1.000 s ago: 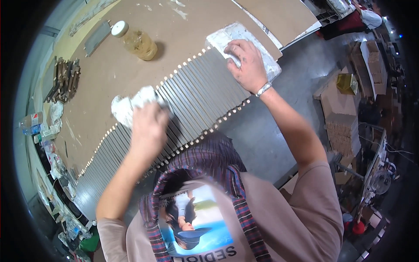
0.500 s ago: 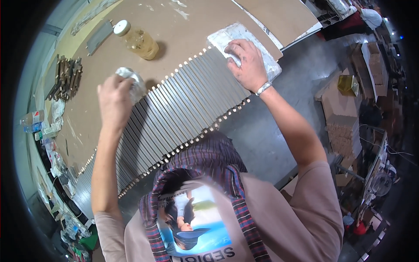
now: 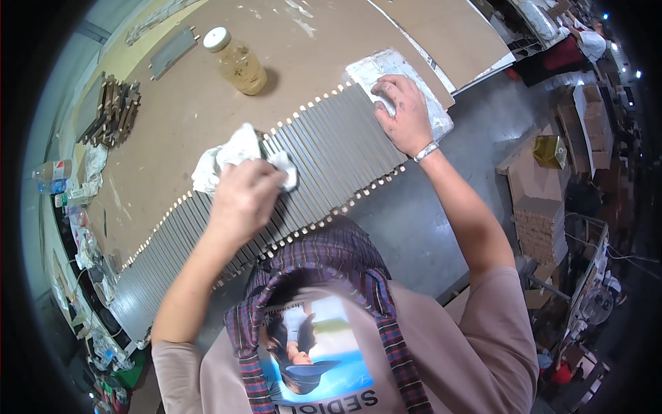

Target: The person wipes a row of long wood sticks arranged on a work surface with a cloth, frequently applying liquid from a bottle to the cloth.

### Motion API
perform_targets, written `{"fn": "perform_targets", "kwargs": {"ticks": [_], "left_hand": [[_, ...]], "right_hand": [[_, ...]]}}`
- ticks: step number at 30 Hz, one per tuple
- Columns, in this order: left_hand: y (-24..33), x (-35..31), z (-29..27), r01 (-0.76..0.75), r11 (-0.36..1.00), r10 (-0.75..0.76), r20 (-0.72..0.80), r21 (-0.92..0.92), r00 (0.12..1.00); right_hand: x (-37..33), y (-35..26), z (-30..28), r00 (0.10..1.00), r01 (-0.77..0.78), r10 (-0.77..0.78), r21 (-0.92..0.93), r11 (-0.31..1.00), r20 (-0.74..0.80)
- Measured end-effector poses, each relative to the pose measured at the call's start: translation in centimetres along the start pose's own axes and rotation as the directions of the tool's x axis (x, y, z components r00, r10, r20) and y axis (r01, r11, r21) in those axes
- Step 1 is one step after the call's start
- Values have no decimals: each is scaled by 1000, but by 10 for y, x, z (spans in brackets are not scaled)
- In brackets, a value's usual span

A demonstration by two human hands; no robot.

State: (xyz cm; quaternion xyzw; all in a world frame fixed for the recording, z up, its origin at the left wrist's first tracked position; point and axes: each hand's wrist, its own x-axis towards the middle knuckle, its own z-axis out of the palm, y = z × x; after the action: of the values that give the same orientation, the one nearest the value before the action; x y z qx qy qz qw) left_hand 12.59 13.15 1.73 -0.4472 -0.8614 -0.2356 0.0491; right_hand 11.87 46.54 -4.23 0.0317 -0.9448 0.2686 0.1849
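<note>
A long row of narrow grey slats (image 3: 331, 141) with pale pegged ends runs diagonally across the table in front of me. My left hand (image 3: 243, 196) is closed on a crumpled white cloth (image 3: 219, 162), which lies against the slats near the middle of the row. That hand is slightly blurred. At the row's right end rests my right hand (image 3: 408, 117), its fingers bent and apart, the thumb toward the slats. Beneath and beside it is a white, smeared slab (image 3: 434, 114); whether the fingertips press on slab or slats is partly hidden.
On the brown tabletop (image 3: 165, 138) stands a jar (image 3: 240, 69) of yellowish liquid with a white lid. Loose slats (image 3: 110, 114) are piled at the left, near a plastic bottle (image 3: 54, 178). Stacked cardboard (image 3: 541, 221) sits on the floor to the right.
My left hand has moved right and nearer along the row with the cloth, which now spreads out more. My right hand stays at the row's end. The whole view has shifted slightly.
</note>
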Motion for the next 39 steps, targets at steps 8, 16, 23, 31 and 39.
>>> {"fn": "perform_targets", "kwargs": {"ticks": [8, 16, 23, 31, 39], "left_hand": [[14, -11, 17, -14, 999, 10, -102, -43, 995], [25, -19, 22, -34, 999, 31, -62, -42, 998], [5, -9, 22, 31, 989, -14, -112, 147, 994], [32, -15, 22, 17, 978, -4, -64, 209, 998], [33, -18, 26, -7, 979, 18, -55, 205, 998]], "right_hand": [[2, -2, 0, 999, 34, -34, -8, 999, -7], [-1, 6, -3, 998, 56, -56, -2, 998, -13], [3, 1, 2, 997, 79, -79, -1, 997, -13], [-2, -2, 1, 999, 53, -53, -7, 999, -9], [0, -1, 0, 1000, 29, -29, 1, 1000, 11]]}}
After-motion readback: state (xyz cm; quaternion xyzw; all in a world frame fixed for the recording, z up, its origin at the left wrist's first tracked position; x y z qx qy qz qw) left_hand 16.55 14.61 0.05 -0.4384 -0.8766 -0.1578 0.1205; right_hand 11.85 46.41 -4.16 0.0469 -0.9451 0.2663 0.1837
